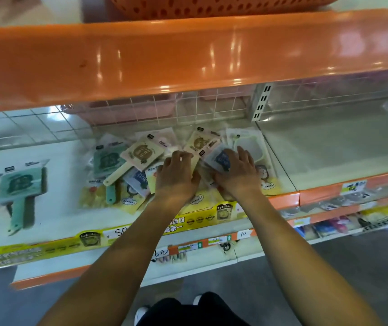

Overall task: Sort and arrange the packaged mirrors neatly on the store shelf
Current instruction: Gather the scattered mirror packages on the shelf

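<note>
Both hands, left [176,175] and right [237,172], spread flat on the mirror pile [141,165], gripping nothing; I'd pinch slick, fragile packs by edges.

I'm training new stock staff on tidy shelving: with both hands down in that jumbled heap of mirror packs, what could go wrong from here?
1. The packaged mirrors lie criss-crossed and overlapping; with the left hand and right hand both on the heap, gathering them could push loose packs askew or slide them further apart.
2. Some packs sit close to the shelf's front edge, so a sweep towards the person might tip them off.
3. Glossy wrapping may slip in the hands.
</note>
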{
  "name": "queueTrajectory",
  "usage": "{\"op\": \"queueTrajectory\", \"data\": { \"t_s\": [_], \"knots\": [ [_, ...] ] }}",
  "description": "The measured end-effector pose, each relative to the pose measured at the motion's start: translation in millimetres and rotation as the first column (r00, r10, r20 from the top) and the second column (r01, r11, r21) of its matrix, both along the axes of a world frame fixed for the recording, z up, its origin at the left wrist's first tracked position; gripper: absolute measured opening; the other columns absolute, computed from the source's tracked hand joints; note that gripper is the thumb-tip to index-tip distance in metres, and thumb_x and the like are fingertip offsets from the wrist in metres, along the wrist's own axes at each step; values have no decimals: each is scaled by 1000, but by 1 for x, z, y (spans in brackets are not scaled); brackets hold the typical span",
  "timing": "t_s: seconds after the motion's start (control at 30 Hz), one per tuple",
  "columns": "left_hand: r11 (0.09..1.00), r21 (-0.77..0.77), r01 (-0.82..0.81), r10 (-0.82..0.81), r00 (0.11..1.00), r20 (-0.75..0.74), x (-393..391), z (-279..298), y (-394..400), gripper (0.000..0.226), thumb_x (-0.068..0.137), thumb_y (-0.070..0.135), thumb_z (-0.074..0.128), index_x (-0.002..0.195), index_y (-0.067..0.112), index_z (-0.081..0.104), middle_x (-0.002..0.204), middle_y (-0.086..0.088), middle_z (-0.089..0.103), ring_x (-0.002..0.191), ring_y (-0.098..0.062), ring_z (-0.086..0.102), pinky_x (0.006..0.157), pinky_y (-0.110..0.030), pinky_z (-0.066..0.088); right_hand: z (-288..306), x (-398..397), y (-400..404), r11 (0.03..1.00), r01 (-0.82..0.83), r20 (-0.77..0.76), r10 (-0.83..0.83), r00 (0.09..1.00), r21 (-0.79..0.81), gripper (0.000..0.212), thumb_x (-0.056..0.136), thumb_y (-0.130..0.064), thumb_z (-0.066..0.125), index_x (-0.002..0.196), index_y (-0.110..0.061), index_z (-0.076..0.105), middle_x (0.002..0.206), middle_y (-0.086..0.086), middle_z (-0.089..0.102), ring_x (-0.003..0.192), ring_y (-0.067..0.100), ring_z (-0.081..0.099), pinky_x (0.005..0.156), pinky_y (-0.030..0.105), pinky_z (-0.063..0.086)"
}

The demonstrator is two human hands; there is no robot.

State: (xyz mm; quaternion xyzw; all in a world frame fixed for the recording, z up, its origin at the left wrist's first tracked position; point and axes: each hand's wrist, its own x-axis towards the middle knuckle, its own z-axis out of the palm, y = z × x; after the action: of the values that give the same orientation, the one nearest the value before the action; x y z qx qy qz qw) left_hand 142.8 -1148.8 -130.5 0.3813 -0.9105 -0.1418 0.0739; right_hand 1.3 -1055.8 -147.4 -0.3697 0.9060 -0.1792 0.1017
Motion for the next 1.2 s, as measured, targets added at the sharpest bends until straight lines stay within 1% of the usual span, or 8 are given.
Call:
{"op": "queueTrajectory", "data": {
  "t_s": [0.13, 0.33, 0.43, 0.67, 0.77, 0.87, 1.03, 1.2],
  "knots": [
    [999, 20, -42, 42, 999, -3, 1, 2, -1, 46, 92, 36, 50, 135, 23, 42, 134, -6, 43, 124, -29, 44, 98, -43, 37, -1, -4, -3, 995, -66, -14, 67, 998, 80, 78, 83, -53, 61, 149, -29, 28, 161, 5, 13, 147, 30, 13, 114, 49, 23],
    [998, 19, -67, 67, 998, -19, 0, 5, 2, 44, 92, 35, 51, 134, 22, 43, 132, -6, 45, 123, -29, 45, 99, -43, 39, -1, -6, -2, 991, -72, -85, 82, 993, 111, 69, 80, -55, 62, 142, -30, 40, 149, 10, 32, 134, 36, 27, 104, 44, 33],
    [997, 4, -78, 78, 996, -35, 1, 4, 5, 44, 92, 34, 51, 134, 22, 44, 131, -6, 45, 123, -29, 45, 98, -42, 38, -3, -6, 0, 995, -63, -99, 70, 993, 77, 68, 78, -53, 64, 139, -31, 43, 137, 9, 42, 126, 35, 33, 97, 42, 37],
    [989, -33, -142, 141, 990, -28, 20, 4, 11, 44, 90, 34, 54, 131, 19, 46, 133, -6, 45, 122, -30, 45, 99, -43, 37, 8, 10, -3, 995, -84, -59, 81, 995, -46, 66, 77, -49, 65, 137, -32, 44, 136, 10, 39, 122, 36, 34, 95, 43, 38],
    [982, -80, -173, 168, 984, -60, 41, 6, 12, 45, 88, 31, 56, 129, 16, 49, 129, -9, 49, 117, -34, 50, 93, -45, 39, 15, 25, -14, 986, -133, -44, 129, 991, -104, 63, 77, -45, 64, 136, -32, 45, 137, 10, 39, 121, 37, 39, 96, 41, 38],
    [969, -114, -220, 212, 974, -83, 69, 8, 7, 48, 86, 29, 58, 130, 12, 50, 126, -14, 52, 112, -38, 53, 88, -48, 44, 22, 47, -33, 974, -198, -43, 195, 980, -107, 66, 77, -47, 64, 137, -31, 44, 140, 11, 39, 123, 36, 41, 99, 40, 37],
    [933, -96, -347, 336, 935, -110, 119, 14, -6, 42, 86, 33, 53, 122, 12, 55, 123, -13, 54, 108, -38, 54, 86, -47, 46, 26, 98, -67, 940, -314, -76, 307, 949, -135, 65, 76, -53, 65, 134, -31, 47, 136, 8, 45, 123, 35, 43, 97, 41, 40],
    [888, -74, -454, 447, 890, -92, 182, 16, -26, 43, 89, 36, 52, 127, 16, 52, 127, -9, 52, 112, -35, 52, 89, -45, 43, 27, 158, -104, 902, -411, -105, 400, 911, -133, 65, 74, -57, 66, 132, -32, 49, 134, 7, 48, 120, 34, 45, 95, 40, 42]
  ]
}}
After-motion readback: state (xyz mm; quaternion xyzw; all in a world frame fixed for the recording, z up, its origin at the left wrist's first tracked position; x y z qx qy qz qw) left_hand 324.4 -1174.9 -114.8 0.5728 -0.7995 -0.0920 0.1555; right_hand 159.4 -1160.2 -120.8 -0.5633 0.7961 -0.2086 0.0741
